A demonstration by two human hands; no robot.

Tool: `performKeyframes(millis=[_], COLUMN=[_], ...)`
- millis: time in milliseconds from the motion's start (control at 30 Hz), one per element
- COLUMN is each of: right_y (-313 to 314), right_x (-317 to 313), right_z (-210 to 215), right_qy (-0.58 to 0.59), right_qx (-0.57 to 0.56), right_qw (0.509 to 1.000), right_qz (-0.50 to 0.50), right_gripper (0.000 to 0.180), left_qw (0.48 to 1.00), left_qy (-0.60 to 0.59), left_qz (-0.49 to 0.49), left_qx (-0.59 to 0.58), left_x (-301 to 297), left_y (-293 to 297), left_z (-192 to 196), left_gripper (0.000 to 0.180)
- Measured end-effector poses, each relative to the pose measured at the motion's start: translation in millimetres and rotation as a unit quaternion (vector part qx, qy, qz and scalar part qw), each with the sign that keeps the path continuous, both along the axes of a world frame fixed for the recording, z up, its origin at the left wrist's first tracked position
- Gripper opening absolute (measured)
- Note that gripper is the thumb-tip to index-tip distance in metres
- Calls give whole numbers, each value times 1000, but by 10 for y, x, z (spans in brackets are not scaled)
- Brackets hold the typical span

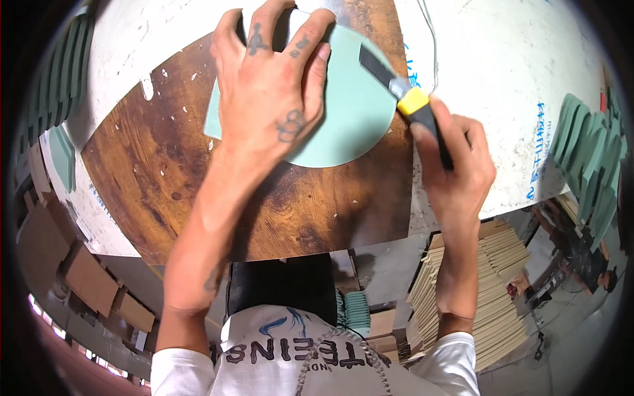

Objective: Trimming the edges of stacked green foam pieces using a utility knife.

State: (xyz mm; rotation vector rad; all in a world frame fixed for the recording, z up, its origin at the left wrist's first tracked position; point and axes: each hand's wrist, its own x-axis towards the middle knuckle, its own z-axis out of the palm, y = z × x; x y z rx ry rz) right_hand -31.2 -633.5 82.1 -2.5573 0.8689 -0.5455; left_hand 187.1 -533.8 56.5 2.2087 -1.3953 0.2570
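Left hand (267, 92): upper centre, fingers spread, pressing the green disc (350, 112) flat on brown board (198, 185)
Right hand (456, 162): fist around utility knife (406, 96), blade at disc's right rim
Risk: a slipping blade could reach the nearby left fingertips

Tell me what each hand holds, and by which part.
The right hand grips a utility knife by its black handle. The left hand lies flat on a pale green sheet, pressing it down, not grasping.
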Motion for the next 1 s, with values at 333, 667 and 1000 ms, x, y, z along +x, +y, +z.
performKeyframes(millis=[333,667,1000], right_y=[932,603,-98], right_x=[-333,-234,339], right_z=[96,-14,0], right_qy=[51,40,-4], right_qx=[78,50,31], right_qw=[991,997,999], right_qz=[-92,-47,28], right_gripper=[55,56,38], left_qw=[997,996,995], left_qy=[1,36,40], left_qz=[37,39,58], left_qx=[67,76,71], left_x=[82,133,111], left_y=[160,168,138], left_z=[-96,-79,-82], left_gripper=[68,37,39])
